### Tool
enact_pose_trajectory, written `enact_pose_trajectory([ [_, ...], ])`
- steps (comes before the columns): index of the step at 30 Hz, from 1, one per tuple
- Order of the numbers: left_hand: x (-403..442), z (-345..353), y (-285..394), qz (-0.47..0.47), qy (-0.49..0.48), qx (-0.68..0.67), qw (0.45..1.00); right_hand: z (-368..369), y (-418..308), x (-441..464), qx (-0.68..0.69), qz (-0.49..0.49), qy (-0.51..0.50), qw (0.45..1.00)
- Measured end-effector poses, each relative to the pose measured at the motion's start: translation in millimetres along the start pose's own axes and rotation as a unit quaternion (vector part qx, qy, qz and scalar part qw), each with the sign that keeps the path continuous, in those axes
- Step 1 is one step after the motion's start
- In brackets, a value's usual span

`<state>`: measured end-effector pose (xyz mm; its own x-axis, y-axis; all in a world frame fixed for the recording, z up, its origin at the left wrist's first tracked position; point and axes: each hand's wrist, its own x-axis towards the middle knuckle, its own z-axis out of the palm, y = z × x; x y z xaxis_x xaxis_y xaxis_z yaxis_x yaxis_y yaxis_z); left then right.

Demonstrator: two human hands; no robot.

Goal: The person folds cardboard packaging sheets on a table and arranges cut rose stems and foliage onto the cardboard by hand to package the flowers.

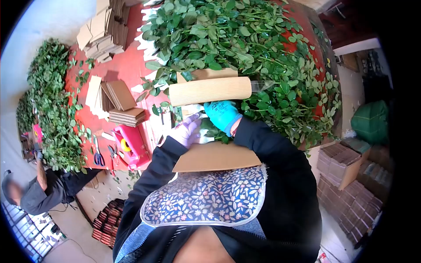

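A brown board (217, 158) is seen nearest, a yellow roll (125, 145) is held in a pink dispenser (138, 152), leaves (213, 130) are flanked by left hand (188, 131) and right hand (221, 115), grips undeterminable, and corrugated cardboard (210, 90) is laid just beyond against heaped foliage (210, 37), long axis left to right

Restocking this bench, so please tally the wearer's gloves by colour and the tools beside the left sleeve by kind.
Purple glove: 1
Blue glove: 1
Pink tape dispenser: 1
Scissors: 1 pair
Red-handled cutters: 1 pair
Total: 5
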<state>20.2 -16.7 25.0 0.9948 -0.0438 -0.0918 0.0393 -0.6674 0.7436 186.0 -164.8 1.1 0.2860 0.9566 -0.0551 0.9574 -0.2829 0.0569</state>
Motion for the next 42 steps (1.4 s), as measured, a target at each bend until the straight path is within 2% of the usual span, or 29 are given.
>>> enact_pose_trajectory([
  [2,-0.2,7.9,-14.5,0.015,0.01,-0.007,1.0,-24.6,-1.5,2.2,-0.001,0.013,-0.033,0.999],
  [6,7.8,1.4,-5.6,0.016,-0.012,0.019,1.0,-26.8,4.7,-3.8,0.004,0.0,-0.02,1.0],
  [7,8.4,-1.5,-1.6,0.024,-0.007,0.026,0.999,-39.8,11.1,-4.2,0.089,0.008,-0.078,0.993],
  [9,8.4,-4.7,7.3,0.034,-0.009,0.077,0.996,-31.5,20.2,-6.7,0.162,-0.019,0.062,0.985],
  [10,9.1,-2.5,-13.9,0.02,-0.024,0.04,0.999,-20.1,18.6,5.1,0.208,0.006,0.006,0.978],
  [11,8.7,-1.3,-15.4,0.017,-0.017,0.039,0.999,-23.7,19.3,1.3,0.205,0.0,0.005,0.979],
  [13,9.3,-0.5,-14.0,-0.021,-0.031,0.016,0.999,-32.3,22.6,-8.1,0.204,0.018,0.076,0.976],
  [14,8.3,3.2,-17.3,-0.023,-0.03,0.015,0.999,-29.5,24.5,-9.6,0.204,0.01,-0.002,0.979],
  [16,9.7,8.5,-22.5,-0.075,-0.011,-0.135,0.988,-26.0,33.1,-15.0,0.219,-0.017,-0.025,0.975],
  [18,12.6,3.4,-18.8,-0.078,0.001,-0.151,0.985,-25.2,37.3,-17.9,0.239,-0.039,-0.073,0.968],
  [21,9.3,-2.3,-2.9,-0.1,0.018,-0.202,0.974,-28.6,33.0,-20.5,0.215,-0.039,-0.058,0.974],
  [22,5.2,2.6,-5.8,-0.157,0.055,-0.361,0.918,-24.1,30.1,-19.7,0.198,-0.04,-0.066,0.977],
  [23,1.8,6.2,-8.0,-0.211,0.09,-0.508,0.831,-21.9,27.9,-20.2,0.2,-0.039,-0.068,0.977],
  [24,2.1,6.2,-7.5,-0.211,0.088,-0.507,0.831,-19.5,26.9,-21.8,0.179,-0.04,-0.059,0.981],
  [26,2.9,3.8,-10.3,-0.169,0.171,-0.267,0.933,-13.9,21.5,-23.3,0.138,-0.035,-0.062,0.988],
  [27,5.0,0.8,-8.3,-0.143,0.208,-0.139,0.957,-15.9,19.5,-22.8,0.14,-0.034,-0.065,0.987],
  [28,8.6,-0.1,-4.9,-0.145,0.207,-0.141,0.957,-18.6,18.5,-22.6,0.122,-0.031,-0.068,0.99],
  [30,15.7,-0.9,3.4,-0.059,0.2,0.007,0.978,-25.8,18.4,-22.7,0.109,-0.033,-0.079,0.99],
  [31,14.7,-0.6,3.1,-0.059,0.198,0.006,0.978,-27.8,17.4,-22.0,0.11,-0.032,-0.08,0.99],
  [32,14.4,-0.5,2.1,-0.061,0.215,-0.05,0.974,-29.0,16.2,-20.1,0.1,-0.024,-0.102,0.989],
  [34,8.9,4.1,-0.8,-0.093,0.262,-0.173,0.945,-28.3,14.1,-20.8,0.091,-0.017,-0.126,0.988],
  [37,-7.8,15.9,-11.1,-0.062,0.303,-0.343,0.887,-21.2,11.4,-24.5,0.115,0.018,-0.086,0.989],
  [39,-10.0,13.9,-20.9,-0.158,0.373,-0.486,0.774,-16.6,11.9,-27.5,0.104,0.01,-0.019,0.994],
  [41,-10.9,5.1,-27.0,-0.197,0.495,-0.594,0.602,-18.4,12.4,-29.3,0.121,0.017,-0.033,0.992],
  [42,-12.8,1.3,-37.5,-0.196,0.456,-0.533,0.685,-22.8,14.3,-29.1,0.148,0.029,-0.017,0.988],
])
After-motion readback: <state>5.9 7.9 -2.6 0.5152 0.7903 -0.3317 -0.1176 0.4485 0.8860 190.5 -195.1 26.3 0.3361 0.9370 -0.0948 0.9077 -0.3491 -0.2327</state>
